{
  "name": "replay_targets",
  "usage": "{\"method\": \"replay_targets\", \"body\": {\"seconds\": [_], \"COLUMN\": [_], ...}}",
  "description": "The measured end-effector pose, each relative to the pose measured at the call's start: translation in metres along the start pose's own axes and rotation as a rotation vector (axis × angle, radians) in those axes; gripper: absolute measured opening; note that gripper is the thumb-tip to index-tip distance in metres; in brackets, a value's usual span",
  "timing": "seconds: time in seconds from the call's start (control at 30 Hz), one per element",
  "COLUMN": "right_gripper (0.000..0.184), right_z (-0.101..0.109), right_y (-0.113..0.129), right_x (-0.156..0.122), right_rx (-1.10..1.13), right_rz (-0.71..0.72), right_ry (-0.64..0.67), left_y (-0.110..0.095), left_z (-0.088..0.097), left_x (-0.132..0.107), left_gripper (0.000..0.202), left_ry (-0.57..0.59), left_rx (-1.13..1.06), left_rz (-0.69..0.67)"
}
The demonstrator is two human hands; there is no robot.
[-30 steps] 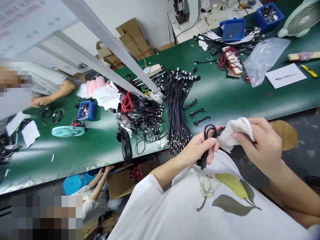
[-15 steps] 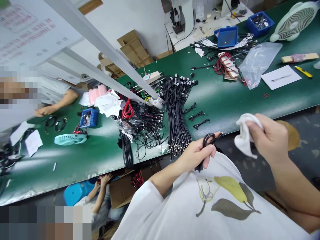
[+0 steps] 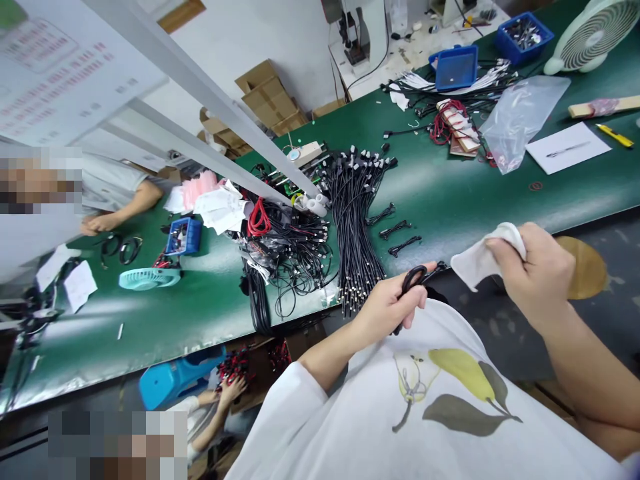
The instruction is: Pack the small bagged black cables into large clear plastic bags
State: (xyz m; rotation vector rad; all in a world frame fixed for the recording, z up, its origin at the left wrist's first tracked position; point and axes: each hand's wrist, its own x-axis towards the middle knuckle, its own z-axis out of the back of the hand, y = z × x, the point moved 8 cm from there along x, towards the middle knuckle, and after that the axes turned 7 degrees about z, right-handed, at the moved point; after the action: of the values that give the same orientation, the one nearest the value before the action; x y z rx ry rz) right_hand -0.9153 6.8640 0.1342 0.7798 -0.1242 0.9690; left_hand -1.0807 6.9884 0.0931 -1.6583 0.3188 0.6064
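So the left hand [image 3: 393, 303] has a coiled black cable [image 3: 407, 274] gripped, loop poking up past the thumb, in front of the white shirt [image 3: 370, 393] and just off the tabletop edge. The right hand [image 3: 537, 277] is pinching a white cloth [image 3: 480, 260]. A second ago the cloth was right up against the cable; then it got pulled back and hung limp, and now it's swung back towards the cable's end. My read: the cloth work on this piece is mid-go, not finished.

Can't tell if cloth and cable actually touch; that spot's tiny and kinda blurry. The lower part of the coil is mostly behind the left fingers, and most of the right hand's fingers are hidden too.

Further out on the tabletop [image 3: 470, 193], three small cable bundles [image 3: 395, 230] lie beside a big spread of long black cables [image 3: 355, 227]. Down below, a co-worker's hands [image 3: 233, 387] are at a red-and-black pile [image 3: 234, 365], too small to make out. The pale fan [image 3: 595, 40] is cut off at the frame edge.
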Motion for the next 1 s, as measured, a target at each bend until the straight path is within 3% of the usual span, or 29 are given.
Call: {"method": "replay_targets", "body": {"seconds": [0.2,0.33,0.47,0.57,0.67,0.8,1.0], "right_gripper": [0.019,0.015,0.013,0.018,0.019,0.021,0.025], "right_z": [-0.032,-0.052,-0.035,-0.01,-0.001,-0.001,-0.034], "right_y": [0.033,0.041,0.035,0.012,0.001,0.013,0.031], "right_x": [-0.008,-0.022,-0.022,-0.012,-0.006,-0.006,-0.011], "right_rx": [0.223,0.188,-0.047,-0.055,0.132,0.273,0.555], "right_rz": [0.181,0.254,0.292,0.089,-0.045,-0.005,0.006], "right_ry": [0.228,0.226,0.03,-0.06,0.041,0.135,0.446], "left_y": [-0.001,0.0,0.01,0.015,0.014,0.012,0.015], "left_z": [-0.002,-0.012,-0.016,-0.02,-0.022,-0.023,-0.025], "left_x": [-0.001,-0.004,-0.004,-0.005,-0.007,-0.009,-0.01], "left_gripper": [0.05,0.051,0.057,0.058,0.06,0.061,0.06], "left_ry": [-0.053,-0.027,0.022,0.103,0.165,0.179,0.21], "left_rx": [0.115,0.141,-0.074,-0.314,-0.47,-0.59,-0.596], "left_rz": [-0.036,-0.059,-0.009,0.06,0.116,0.164,0.172]}}
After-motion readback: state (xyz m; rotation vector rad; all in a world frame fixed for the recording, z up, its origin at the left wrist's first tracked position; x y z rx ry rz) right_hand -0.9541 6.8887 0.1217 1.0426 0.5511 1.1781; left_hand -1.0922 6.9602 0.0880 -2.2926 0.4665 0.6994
